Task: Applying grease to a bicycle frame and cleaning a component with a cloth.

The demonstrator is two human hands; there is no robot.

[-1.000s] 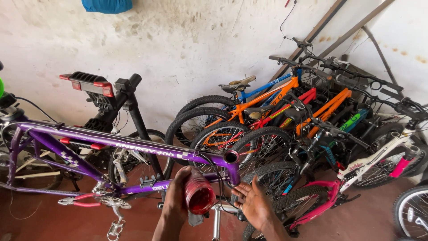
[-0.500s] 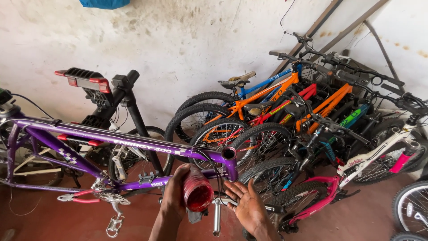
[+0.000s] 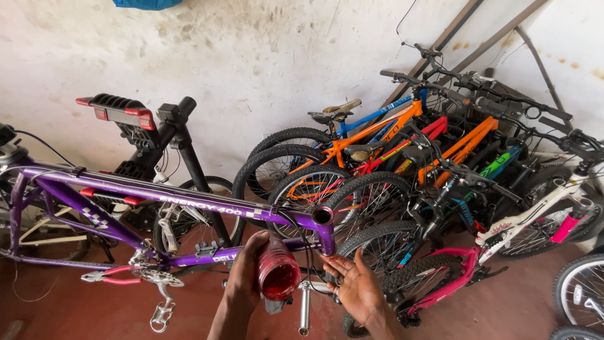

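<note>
My left hand (image 3: 247,271) grips a small clear jar of red grease (image 3: 277,274), its open mouth turned toward me. My right hand (image 3: 353,286) is open, palm up, fingers spread just below the bare head tube (image 3: 323,225) of a purple bicycle frame (image 3: 157,198). The frame is clamped horizontally in a black repair stand (image 3: 182,135) with red-tipped jaws. A silver stem or fork part (image 3: 304,308) hangs below the hands. The purple frame's crank and pedal (image 3: 160,301) hang at lower left.
Several parked bicycles, orange (image 3: 384,135), blue, red and white-pink (image 3: 541,217), lean in a row against the stained white wall at right. Red-handled pliers (image 3: 107,277) rest on the purple frame. The floor is reddish-brown. A wheel (image 3: 582,293) shows at the right edge.
My right hand has turned palm up and opened near the head tube. The jar in my left hand has tipped more toward me. The view shifted slightly.
</note>
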